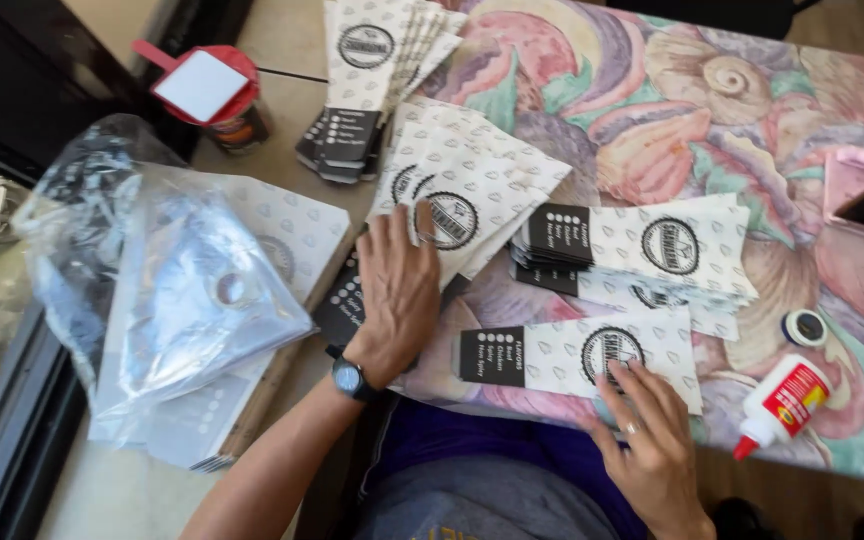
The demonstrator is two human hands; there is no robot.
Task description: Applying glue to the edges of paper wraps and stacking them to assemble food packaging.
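**Flat paper sleeves, both hands pressing down**

Near: right hand point(652, 455) lies on the nearest sleeve point(592, 357), fingers point(624, 390) spread, tips on its near edge by the round logo. The sleeve lies flat on the table point(652, 110), black end to the left.

Left hand point(399, 295), watch point(349, 378) on the wrist, sits palm-down on a fanned sleeve pile point(472, 190), fingers together and flat, pinching nothing.

Handling, my read: thin printed paper, very light, floppy, creases easily and slides on its neighbours. Best taken by pinching an edge or the black end; pressing flat holds it in place.

Right: glue bottle point(784, 405) on its side, red tip toward the near edge, with a small round cap point(805, 327) just beyond it. Contents not visible.

Left: clear plastic bag point(172, 290), crumpled over a flat printed stack; can't tell what's in it.

Middle: another sleeve stack point(652, 250). Far: a third stack point(372, 70), and a red-lidded jar point(214, 95) with a white card on top; contents hidden.
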